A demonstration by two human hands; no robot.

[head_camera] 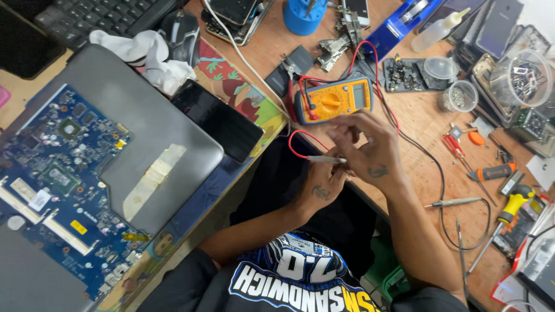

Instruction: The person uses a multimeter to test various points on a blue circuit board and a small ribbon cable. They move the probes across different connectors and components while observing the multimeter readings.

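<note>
The red-wired test probe [325, 159] is thin and pale grey, and lies level, pinched between the fingers of both hands at the desk edge. Its red lead [300, 138] loops up to the yellow multimeter [334, 99], which lies flat on the wooden desk just above the hands, grey screen on 1 side, round dial in the middle.

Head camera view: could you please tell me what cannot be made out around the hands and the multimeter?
- Whatever sits between the hands: hidden by the fingers.
- Red probe tip: covered by the left hand.
- Multimeter display: too small to read.
- Blue circuit board: cut off by the left edge.
</note>
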